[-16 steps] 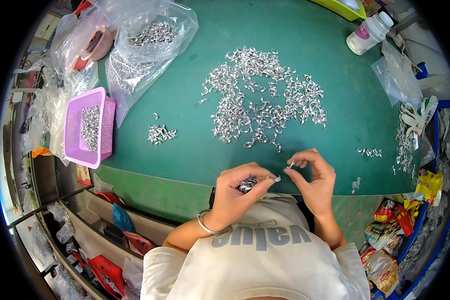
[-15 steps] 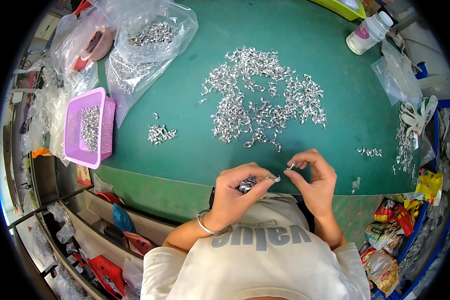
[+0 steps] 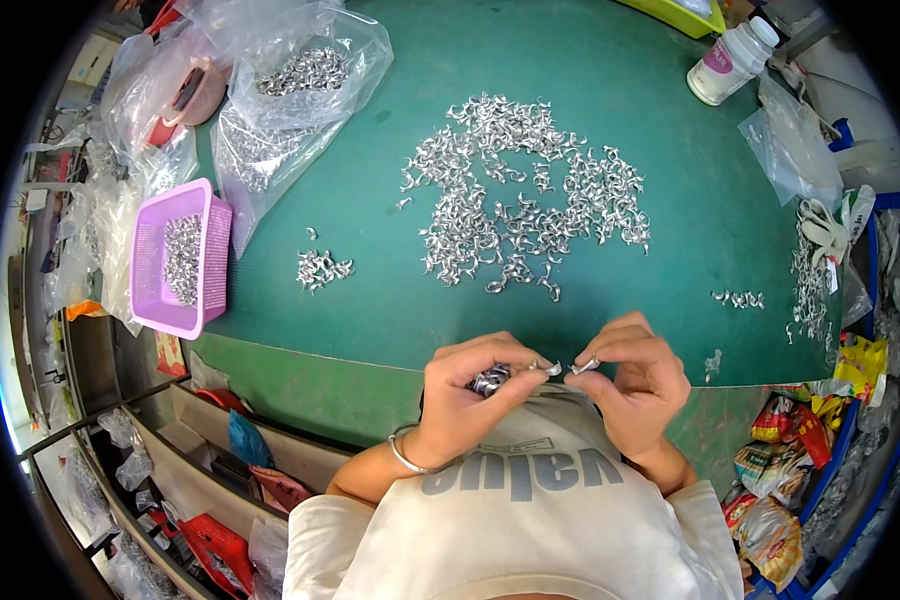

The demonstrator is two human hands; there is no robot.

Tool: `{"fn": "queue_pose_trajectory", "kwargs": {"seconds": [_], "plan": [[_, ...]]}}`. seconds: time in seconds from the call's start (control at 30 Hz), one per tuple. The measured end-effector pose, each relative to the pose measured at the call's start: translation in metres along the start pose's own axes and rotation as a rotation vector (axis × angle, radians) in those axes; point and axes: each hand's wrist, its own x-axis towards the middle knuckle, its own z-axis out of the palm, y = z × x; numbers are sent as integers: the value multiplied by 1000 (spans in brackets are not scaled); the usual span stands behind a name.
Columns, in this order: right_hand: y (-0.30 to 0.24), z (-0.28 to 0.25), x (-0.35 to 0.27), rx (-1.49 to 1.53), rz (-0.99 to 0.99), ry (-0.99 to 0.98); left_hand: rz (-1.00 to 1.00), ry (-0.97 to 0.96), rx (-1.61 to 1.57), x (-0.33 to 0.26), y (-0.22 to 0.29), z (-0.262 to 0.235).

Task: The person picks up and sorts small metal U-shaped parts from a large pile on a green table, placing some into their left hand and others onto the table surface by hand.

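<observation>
My left hand is closed on a clump of small silver metal parts in its palm, and its fingertips pinch one more part. My right hand pinches another small silver part a finger's width from it. Both hands hover at the near edge of the green table, close to my chest. A wide spread pile of the same silver parts lies on the table just beyond the hands.
A pink basket of parts sits at the left edge, with a small heap beside it. Clear plastic bags of parts lie at far left. A white bottle stands far right, and loose parts lie right.
Both hands have shifted slightly nearer the table edge and closer together; the two pinched parts now almost meet.
</observation>
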Motion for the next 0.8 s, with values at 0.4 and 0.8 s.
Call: {"fn": "queue_pose_trajectory", "kwargs": {"seconds": [0.4, 0.8], "plan": [[-6, 1, 3, -119, -166, -13, 95, -19, 32, -2, 4, 1], [-16, -2, 2, -288, -229, -98, 103, -12, 2, -2, 5, 1]]}}
